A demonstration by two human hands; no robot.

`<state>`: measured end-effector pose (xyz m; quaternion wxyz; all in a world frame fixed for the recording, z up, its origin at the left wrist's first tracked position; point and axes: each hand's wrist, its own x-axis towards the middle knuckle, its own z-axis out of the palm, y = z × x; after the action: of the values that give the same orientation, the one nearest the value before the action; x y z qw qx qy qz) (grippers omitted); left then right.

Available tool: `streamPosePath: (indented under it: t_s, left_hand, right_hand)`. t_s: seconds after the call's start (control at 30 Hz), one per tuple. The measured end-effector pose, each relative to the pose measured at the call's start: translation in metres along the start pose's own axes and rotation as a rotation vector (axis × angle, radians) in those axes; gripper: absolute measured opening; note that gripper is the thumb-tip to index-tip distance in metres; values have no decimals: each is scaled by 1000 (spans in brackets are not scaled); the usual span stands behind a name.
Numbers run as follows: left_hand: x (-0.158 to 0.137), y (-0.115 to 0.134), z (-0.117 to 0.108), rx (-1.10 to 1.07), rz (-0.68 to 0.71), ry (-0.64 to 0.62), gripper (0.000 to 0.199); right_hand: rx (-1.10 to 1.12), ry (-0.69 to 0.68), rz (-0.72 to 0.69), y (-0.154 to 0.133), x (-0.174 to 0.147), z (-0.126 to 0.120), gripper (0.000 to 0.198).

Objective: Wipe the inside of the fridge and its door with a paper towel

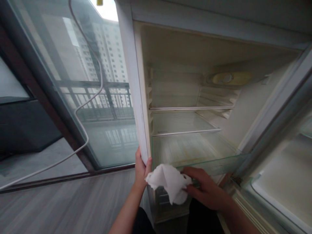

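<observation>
My right hand (pixel 207 188) pinches a crumpled white wipe (pixel 169 182) that could be paper or cloth. The wipe hangs in front of the lowest glass shelf (pixel 219 164) of an open refrigerator (pixel 138 84). That shelf sticks out toward me, and the fingers of my right hand are close to its front edge; whether they touch it I cannot tell. My left hand (pixel 142 169) is wrapped round the refrigerator's left front edge, thumb on the inner side. Yellowish stains (pixel 195 159) show under the lowest shelf.
Two more glass shelves (pixel 190 108) sit higher inside, near a yellowed lamp cover (pixel 229 78). The refrigerator door (pixel 287 182) stands open on the right. At left a white cable (pixel 101 74) hangs before a glass sliding door (pixel 112 139) above the grey wood floor (pixel 73 204).
</observation>
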<state>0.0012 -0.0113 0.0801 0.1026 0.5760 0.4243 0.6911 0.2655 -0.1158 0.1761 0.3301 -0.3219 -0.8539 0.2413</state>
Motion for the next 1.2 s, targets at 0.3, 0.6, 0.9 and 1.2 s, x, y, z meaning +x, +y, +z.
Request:
streamPosePath:
  t_s: [0.3,0.6,0.9,1.2]
  left_hand:
    - [-30,3,-18,-330,-135,-179,109]
    - [-28,18,0,-106,-229,-39,89]
    - [-27,24,-1,-102,-174,-95,75]
    - [-25,29,1,11,-111,-82,72]
  right_hand:
    - [-90,236,351,89,-48,18,32]
    - [65,284,280,137,6,-2,48]
    - [273,290,264,188,82,-17,58]
    - [417,354,346,191,99,-21,64]
